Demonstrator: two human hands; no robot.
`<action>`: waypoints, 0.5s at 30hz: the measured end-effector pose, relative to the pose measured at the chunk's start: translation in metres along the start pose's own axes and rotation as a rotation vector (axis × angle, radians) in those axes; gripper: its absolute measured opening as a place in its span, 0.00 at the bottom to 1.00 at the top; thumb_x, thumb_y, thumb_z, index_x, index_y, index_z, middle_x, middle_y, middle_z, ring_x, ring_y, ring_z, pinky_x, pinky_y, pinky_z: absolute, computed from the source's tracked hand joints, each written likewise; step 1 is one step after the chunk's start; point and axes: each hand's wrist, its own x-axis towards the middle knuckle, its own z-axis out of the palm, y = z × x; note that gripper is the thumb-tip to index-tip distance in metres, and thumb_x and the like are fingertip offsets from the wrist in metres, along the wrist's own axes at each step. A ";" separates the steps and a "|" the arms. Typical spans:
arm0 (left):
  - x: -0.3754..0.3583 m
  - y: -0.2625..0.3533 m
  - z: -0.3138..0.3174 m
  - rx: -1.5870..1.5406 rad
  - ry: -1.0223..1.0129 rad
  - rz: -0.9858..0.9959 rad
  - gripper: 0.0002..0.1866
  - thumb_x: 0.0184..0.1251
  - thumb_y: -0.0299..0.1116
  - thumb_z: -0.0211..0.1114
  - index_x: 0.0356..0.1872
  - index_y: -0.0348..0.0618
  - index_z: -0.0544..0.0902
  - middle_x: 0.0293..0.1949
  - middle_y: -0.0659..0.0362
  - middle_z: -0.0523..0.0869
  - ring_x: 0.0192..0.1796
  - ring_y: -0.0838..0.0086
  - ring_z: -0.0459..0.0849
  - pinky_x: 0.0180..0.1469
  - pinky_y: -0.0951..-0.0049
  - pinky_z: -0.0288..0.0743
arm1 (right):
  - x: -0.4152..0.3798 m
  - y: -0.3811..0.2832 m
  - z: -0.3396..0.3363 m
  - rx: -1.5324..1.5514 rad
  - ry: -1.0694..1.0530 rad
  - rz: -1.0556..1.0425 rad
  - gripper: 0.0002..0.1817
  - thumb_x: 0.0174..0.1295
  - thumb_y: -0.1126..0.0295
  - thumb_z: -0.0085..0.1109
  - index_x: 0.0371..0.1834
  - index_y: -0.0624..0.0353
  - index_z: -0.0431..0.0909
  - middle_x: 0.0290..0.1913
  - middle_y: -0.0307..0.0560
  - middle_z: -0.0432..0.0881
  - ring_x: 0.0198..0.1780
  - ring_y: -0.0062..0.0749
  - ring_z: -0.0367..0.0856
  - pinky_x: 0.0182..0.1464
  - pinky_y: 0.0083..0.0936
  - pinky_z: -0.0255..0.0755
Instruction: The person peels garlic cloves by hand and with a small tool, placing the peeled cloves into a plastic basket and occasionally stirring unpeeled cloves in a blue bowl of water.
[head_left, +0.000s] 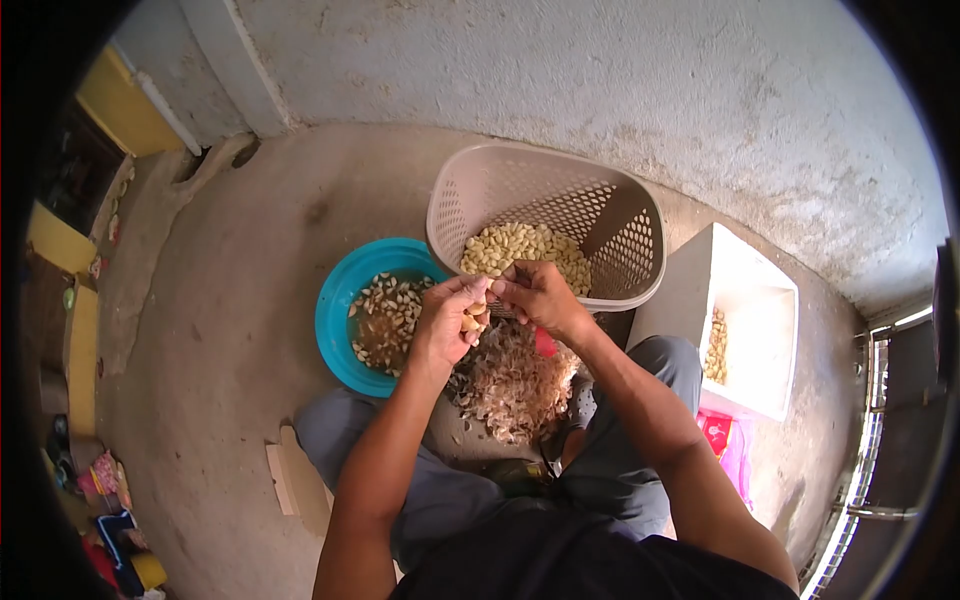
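Observation:
My left hand [447,318] is closed around several garlic cloves [470,322], held in its curled fingers. Its thumb and forefinger meet the fingertips of my right hand [541,298], which is closed in a pinch on a garlic clove mostly hidden by the fingers. Both hands are over the near rim of a beige perforated basket [640,225], where many pale peeled garlic cloves [528,246] lie. Left of them, a turquoise basin [333,330] holds brownish water and unpeeled-looking cloves [385,315]. Beneath the hands is a heap of papery skins [515,385].
A white foam box [765,340] with more cloves inside stands tilted at the right. Pink plastic [738,460] lies beside it. A piece of cardboard [300,480] is by my left leg. A rough wall [600,80] rises behind the basket; clutter [110,510] lies at far left.

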 end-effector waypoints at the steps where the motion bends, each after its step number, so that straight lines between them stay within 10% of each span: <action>1: -0.002 0.002 0.002 0.007 0.002 0.003 0.11 0.75 0.36 0.66 0.44 0.36 0.85 0.31 0.59 0.84 0.23 0.77 0.81 0.14 0.80 0.64 | 0.000 0.002 0.003 0.075 0.018 0.028 0.11 0.73 0.67 0.64 0.36 0.64 0.80 0.24 0.36 0.78 0.19 0.14 0.70 0.21 0.16 0.61; 9: -0.004 0.005 0.006 -0.049 0.075 0.018 0.10 0.71 0.33 0.69 0.44 0.36 0.85 0.30 0.59 0.85 0.21 0.78 0.80 0.13 0.80 0.64 | 0.006 0.015 0.012 -0.166 0.142 -0.168 0.11 0.73 0.67 0.62 0.37 0.65 0.78 0.26 0.44 0.81 0.21 0.23 0.75 0.23 0.23 0.68; 15: -0.002 0.001 0.008 0.185 0.167 0.129 0.08 0.68 0.26 0.66 0.41 0.32 0.86 0.28 0.58 0.85 0.20 0.78 0.80 0.14 0.80 0.66 | -0.005 0.007 0.014 -0.788 0.166 -0.493 0.08 0.70 0.72 0.60 0.41 0.67 0.75 0.31 0.63 0.82 0.32 0.60 0.82 0.36 0.43 0.76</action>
